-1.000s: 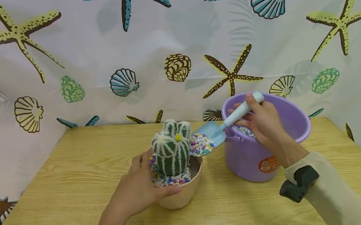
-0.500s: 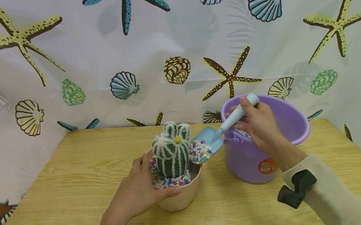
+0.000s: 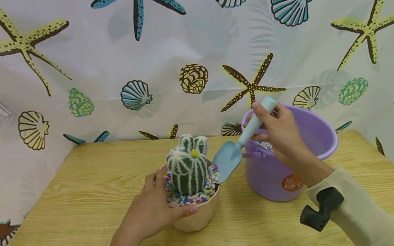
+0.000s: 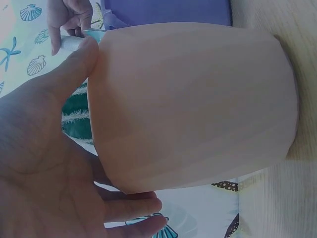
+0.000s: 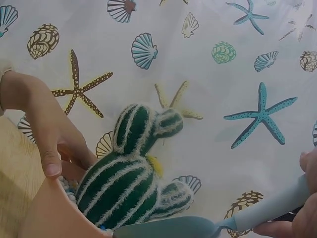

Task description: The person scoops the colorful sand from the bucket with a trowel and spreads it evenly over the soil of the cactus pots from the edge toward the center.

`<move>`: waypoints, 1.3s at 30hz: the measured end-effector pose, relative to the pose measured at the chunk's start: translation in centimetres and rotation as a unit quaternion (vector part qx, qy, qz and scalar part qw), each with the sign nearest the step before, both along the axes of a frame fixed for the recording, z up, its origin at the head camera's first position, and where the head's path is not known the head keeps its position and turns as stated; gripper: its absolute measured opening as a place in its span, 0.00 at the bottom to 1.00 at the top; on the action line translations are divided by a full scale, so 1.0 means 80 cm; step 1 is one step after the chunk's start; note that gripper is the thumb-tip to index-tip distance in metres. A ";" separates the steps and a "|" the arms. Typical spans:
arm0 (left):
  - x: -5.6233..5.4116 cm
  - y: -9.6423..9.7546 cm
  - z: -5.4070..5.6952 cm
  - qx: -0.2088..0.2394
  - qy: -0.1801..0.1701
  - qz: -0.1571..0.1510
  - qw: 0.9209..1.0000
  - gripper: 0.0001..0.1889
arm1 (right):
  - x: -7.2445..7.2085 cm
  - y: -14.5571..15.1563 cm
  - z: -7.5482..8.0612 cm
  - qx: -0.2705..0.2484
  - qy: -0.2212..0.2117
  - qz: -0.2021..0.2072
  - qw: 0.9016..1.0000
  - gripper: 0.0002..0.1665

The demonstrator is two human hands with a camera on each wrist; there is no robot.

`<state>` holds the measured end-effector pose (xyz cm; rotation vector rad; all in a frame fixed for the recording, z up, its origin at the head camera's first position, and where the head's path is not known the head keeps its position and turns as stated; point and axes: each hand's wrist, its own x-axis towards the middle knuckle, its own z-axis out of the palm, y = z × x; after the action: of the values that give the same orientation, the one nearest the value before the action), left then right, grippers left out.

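Note:
A knitted green cactus [image 3: 190, 179] with white stripes and a yellow flower stands upright in a pale peach plant pot [image 3: 196, 220]. Small multicoloured pebbles [image 3: 198, 196] lie around its base. My left hand [image 3: 154, 208] grips the pot's left side, thumb at the front and fingers round the rim; the left wrist view has the pot wall [image 4: 193, 109] up close. With my right hand [image 3: 285, 131] I hold a light blue trowel [image 3: 228, 158] by its handle, blade tilted down at the pot's right rim. No pebbles show on the blade. In the right wrist view, the blade [image 5: 163, 227] is beside the cactus.
A purple bucket [image 3: 267, 182] with more pebbles [image 3: 264, 145] inside stands right of the pot, under my right hand. Both rest on a wooden table [image 3: 78, 200]. A white cloth [image 3: 163, 51] printed with starfish and shells hangs behind and at the sides.
The trowel has tipped, its handle rising and its blade end lowering to the pot rim. Pebbles on its blade have slid into the pot's right side. My left hand keeps its grip.

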<state>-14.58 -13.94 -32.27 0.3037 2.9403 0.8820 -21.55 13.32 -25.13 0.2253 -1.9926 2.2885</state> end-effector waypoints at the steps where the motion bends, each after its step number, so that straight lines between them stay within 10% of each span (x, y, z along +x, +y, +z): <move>1: 0.000 0.000 0.000 0.001 -0.001 0.000 1.000 0.62 | 0.000 0.000 0.001 -0.001 0.002 -0.001 1.000 0.17; 22: 0.000 -0.001 -0.001 0.003 -0.010 0.001 1.000 0.63 | 0.001 -0.013 -0.008 0.014 0.003 -0.014 1.000 0.09; 39: 0.009 0.015 -0.008 -0.074 0.069 0.046 0.994 0.62 | 0.004 -0.015 -0.011 0.019 0.020 -0.022 0.999 0.10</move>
<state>-13.84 -12.72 -32.89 0.2319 3.1484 0.6732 -21.22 12.13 -25.99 0.2254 -2.0033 2.2027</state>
